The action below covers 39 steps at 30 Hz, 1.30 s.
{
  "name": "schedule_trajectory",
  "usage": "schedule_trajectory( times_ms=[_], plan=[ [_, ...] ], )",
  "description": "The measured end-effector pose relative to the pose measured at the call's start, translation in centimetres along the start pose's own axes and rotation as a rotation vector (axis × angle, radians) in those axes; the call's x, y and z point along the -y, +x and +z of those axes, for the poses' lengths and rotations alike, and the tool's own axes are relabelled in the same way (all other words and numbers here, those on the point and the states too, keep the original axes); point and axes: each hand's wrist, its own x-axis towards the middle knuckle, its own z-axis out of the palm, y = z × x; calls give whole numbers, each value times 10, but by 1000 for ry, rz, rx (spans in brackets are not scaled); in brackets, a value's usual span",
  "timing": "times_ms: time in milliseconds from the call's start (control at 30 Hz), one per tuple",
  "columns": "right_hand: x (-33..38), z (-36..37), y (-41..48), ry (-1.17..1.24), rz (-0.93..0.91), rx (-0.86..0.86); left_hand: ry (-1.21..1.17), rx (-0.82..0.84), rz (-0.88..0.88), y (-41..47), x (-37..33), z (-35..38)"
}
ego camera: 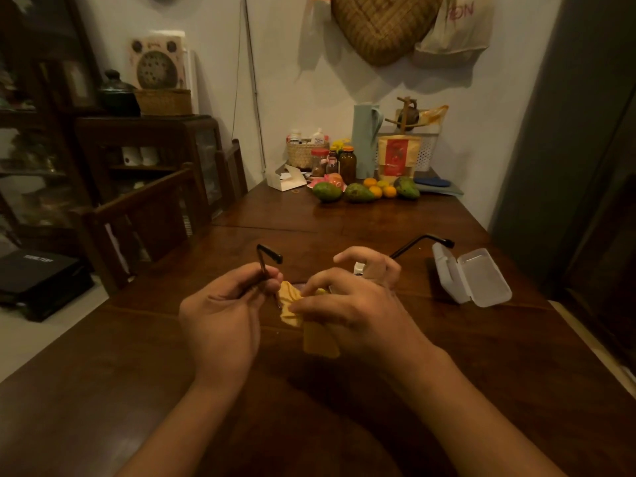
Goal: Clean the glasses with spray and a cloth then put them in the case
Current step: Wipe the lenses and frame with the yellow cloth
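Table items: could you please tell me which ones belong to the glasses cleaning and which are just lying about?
In use:
- black-framed glasses, left hand
- yellow cleaning cloth, right hand
- open white plastic case

Lying about:
- green avocados
- oranges
- brown glass jar
- pale green jug

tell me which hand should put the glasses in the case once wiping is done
Probably the left hand: its grip is already on the glasses. The right hand holds the cloth, though the open case lies on its side.

The table is dark, shiny wood. The yellow cloth looks soft. The white case is smooth plastic.
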Motion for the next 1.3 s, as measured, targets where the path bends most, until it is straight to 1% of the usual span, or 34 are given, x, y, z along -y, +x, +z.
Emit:
schedule_trajectory(
  times_ms=[100,167,267,367,500,633,800,967,1133,1233,1300],
  plan=[
    [-1,-3,1,-48,13,-71,-24,20,27,0,2,-3],
    [2,-3,1,-93,30,-78,-3,42,56,0,2,-5],
    [10,0,3,-172,57,3,34,44,85,0,2,-4],
    [13,3,5,-187,15,72,56,38,102,0,3,-3],
    [5,-3,3,-118,-10,-54,40,33,93,0,1,-1],
    [4,-7,3,-142,46,-116,27,51,107,-1,-3,0],
    [11,-6,3,-158,88,-103,76,54,125,-2,-4,-1],
    [12,0,5,-240,108,-25,163,71,148,-1,2,-3],
    [-3,0,1,-95,61,-2,226,23,70,-3,8,1],
    [-11,-2,-2,22,56,-62,217,23,24,-1,6,1],
    [-16,-7,-3,57,68,-117,215,-3,2,3,6,-1]
  ],
)
